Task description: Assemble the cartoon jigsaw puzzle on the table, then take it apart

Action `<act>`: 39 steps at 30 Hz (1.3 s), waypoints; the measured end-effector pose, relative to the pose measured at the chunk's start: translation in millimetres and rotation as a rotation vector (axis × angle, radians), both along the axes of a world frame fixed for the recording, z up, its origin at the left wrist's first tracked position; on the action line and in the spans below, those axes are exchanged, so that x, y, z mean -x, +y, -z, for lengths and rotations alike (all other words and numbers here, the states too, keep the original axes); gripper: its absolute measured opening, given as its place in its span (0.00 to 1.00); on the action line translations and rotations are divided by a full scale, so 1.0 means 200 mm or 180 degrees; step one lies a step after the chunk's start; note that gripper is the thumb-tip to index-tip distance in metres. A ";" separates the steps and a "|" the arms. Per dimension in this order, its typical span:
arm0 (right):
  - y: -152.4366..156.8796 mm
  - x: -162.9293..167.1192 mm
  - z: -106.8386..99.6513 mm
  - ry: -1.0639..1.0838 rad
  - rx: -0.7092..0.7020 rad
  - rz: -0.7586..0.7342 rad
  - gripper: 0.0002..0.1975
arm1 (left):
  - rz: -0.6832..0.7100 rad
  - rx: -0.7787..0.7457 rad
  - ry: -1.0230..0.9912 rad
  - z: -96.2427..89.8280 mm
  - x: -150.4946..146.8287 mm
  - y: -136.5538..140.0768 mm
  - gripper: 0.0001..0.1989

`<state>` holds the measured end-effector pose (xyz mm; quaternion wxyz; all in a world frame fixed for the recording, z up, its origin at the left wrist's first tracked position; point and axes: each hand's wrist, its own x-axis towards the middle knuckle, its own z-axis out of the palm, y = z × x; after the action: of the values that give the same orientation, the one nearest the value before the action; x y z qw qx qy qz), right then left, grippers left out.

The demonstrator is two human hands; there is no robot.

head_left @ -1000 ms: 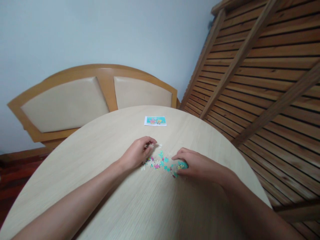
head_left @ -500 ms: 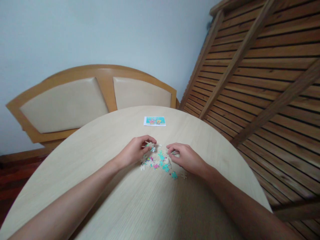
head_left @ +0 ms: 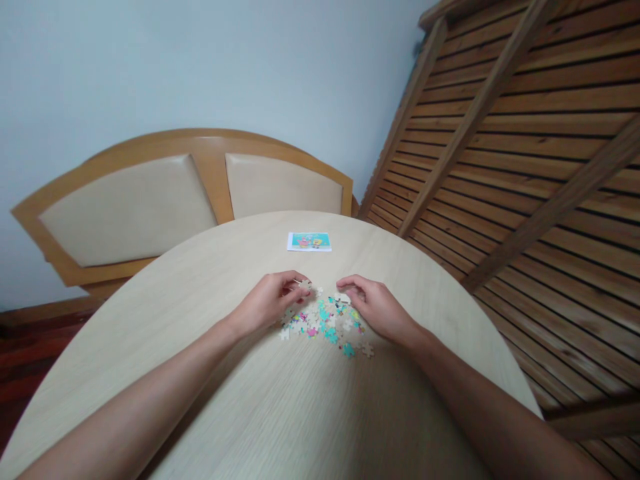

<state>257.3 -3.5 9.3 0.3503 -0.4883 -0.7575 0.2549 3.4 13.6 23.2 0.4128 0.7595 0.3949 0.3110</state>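
Note:
A loose pile of jigsaw puzzle pieces [head_left: 329,333] lies on the table, some turquoise, pink or yellow side up and others showing a pale back. My left hand [head_left: 270,299], at the pile's left edge, pinches a few pale jigsaw pieces [head_left: 304,285] between thumb and fingers. On the opposite side, my right hand [head_left: 375,303] curls its fingers around a pale jigsaw piece [head_left: 343,297] just over the pile. The right fingertips are partly hidden behind that piece. Beyond both hands lies a small picture card [head_left: 310,241] with a pink and a yellow cartoon figure on turquoise.
All of this rests on a round light-wood table [head_left: 225,400]. Behind it stands a wooden bench back with cream padded panels [head_left: 130,210], against a pale blue wall [head_left: 225,67]. A slatted wooden panel [head_left: 525,167] leans along the right side.
My right hand has lifted and shifted slightly away from the pile, uncovering colored pieces beneath. The pieces in my left hand have turned, now showing a pale side.

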 end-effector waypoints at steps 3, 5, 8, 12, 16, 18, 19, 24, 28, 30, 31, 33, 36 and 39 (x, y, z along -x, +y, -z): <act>0.00 0.00 0.00 0.0106 0.0061 -0.0011 0.13 | 0.0034 0.0003 0.0028 0.00 0.00 0.00 0.15; 0.00 0.00 0.01 0.0231 0.0148 -0.0046 0.13 | 0.0011 -0.0026 0.0102 0.01 0.00 0.00 0.15; 0.00 0.00 0.02 0.0283 0.0264 -0.0157 0.16 | -0.0006 -0.0139 0.0239 0.02 0.00 0.00 0.14; 0.00 0.00 0.03 -0.0140 0.0222 -0.0249 0.18 | 0.0016 -0.0241 0.0413 0.04 0.01 0.01 0.13; 0.00 -0.01 0.00 -0.0778 -0.0109 -0.0305 0.18 | 0.0041 -0.0286 0.0544 0.04 0.02 0.01 0.13; -0.01 -0.01 -0.01 -0.0978 -0.0171 -0.0396 0.18 | 0.0019 -0.0288 0.0700 0.04 0.02 0.01 0.13; -0.01 -0.01 -0.02 -0.1055 -0.0169 -0.0439 0.18 | 0.0015 -0.0286 0.0774 0.03 0.02 0.00 0.14; -0.03 -0.03 -0.04 -0.1152 -0.0144 -0.0547 0.16 | 0.0134 -0.0197 0.1043 0.00 0.03 -0.02 0.17; -0.03 -0.04 -0.05 -0.1009 -0.0085 -0.0397 0.12 | 0.0305 -0.0488 0.1613 -0.02 0.06 -0.04 0.26; -0.03 -0.04 -0.05 -0.0985 -0.0080 -0.0315 0.11 | 0.0521 -0.0671 0.1823 -0.02 0.07 -0.04 0.28; -0.03 -0.03 -0.05 -0.0979 -0.0097 -0.0297 0.11 | 0.0603 -0.0722 0.1866 -0.01 0.07 -0.04 0.27; -0.03 -0.03 -0.06 -0.0933 -0.0127 -0.0275 0.10 | 0.0633 -0.0687 0.1891 0.00 0.06 -0.04 0.23; -0.04 -0.02 -0.05 -0.0827 -0.0049 -0.0263 0.10 | 0.0552 -0.0528 0.1898 0.01 0.04 -0.05 0.16; -0.04 -0.02 -0.04 -0.0837 0.0037 -0.0272 0.10 | 0.0538 -0.0558 0.1869 0.00 0.02 -0.06 0.12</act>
<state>261.1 -11.2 18.1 0.2340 -0.4869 -0.8155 0.2077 -0.1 1.6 23.5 0.2384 0.8797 0.4044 0.0760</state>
